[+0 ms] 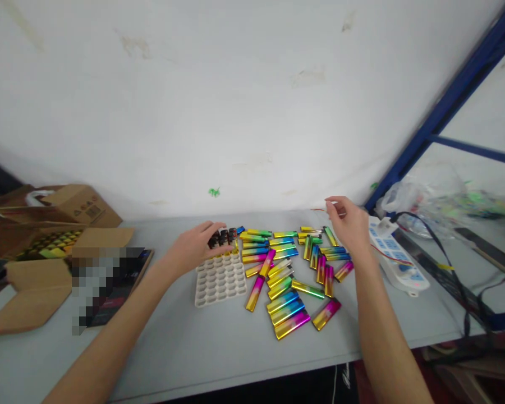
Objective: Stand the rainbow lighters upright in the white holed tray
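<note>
At the back rows of a white honeycomb tray (221,280), my left hand (196,244) has its thumb and fingers around several upright lighters (224,238) with black tops. Part of that row is hidden behind the fingers. My right hand (348,223) is raised near the wall at the right, thumb and fingertips pinched on a thin reddish wire (318,210). Between the hands lie many loose shiny lighters (288,308) in gold blended with pink, blue or green.
A white power strip (398,261) with a plug and black cable lies right of my right forearm, with red and yellow wires across it. At left are an open cardboard box (37,297) of lighters and a partly blurred-out dark device (122,286). Blue metal frame (421,134) stands at right.
</note>
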`<state>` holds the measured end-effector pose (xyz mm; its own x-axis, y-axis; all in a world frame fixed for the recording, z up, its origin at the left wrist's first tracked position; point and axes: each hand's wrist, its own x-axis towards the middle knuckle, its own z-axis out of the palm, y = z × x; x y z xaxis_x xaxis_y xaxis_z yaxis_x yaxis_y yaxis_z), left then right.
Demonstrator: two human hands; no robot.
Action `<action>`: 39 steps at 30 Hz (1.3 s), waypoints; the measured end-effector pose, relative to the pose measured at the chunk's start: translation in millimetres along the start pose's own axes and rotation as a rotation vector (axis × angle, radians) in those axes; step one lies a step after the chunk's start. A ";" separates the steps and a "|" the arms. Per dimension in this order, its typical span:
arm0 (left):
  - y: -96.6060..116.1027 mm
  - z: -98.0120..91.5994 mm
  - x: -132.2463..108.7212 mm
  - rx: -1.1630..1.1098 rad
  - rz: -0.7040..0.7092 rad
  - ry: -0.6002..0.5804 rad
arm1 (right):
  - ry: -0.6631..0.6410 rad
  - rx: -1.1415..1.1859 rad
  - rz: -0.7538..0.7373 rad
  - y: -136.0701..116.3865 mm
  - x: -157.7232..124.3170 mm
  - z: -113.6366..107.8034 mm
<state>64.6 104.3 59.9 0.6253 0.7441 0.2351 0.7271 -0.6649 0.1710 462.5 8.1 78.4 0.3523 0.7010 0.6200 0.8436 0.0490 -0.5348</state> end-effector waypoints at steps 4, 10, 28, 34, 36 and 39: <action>-15.0 1.0 -17.1 -0.138 -0.022 0.204 | -0.160 0.045 -0.048 -7.2 -19.8 -28.7; -35.0 11.6 -29.5 -0.361 -0.137 0.128 | -0.601 0.017 -0.330 -39.6 -87.4 -25.3; -27.2 10.8 -40.5 -0.341 0.036 0.412 | -1.124 0.040 -0.440 -38.3 -30.2 35.8; 12.5 -15.4 -47.3 -0.252 0.182 0.863 | -1.000 0.313 -0.141 -41.0 -32.8 26.9; 32.7 -14.4 -45.8 -0.385 0.178 0.817 | -0.950 0.495 -0.058 -52.9 -36.0 32.3; 54.1 -3.1 -40.6 -0.627 0.119 0.442 | -0.878 0.665 -0.025 -77.6 -39.8 44.7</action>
<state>77.6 37.9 62.6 0.4221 0.6585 0.6231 0.2834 -0.7487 0.5992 364.9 8.2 69.6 -0.2945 0.9435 0.1519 0.3672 0.2585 -0.8935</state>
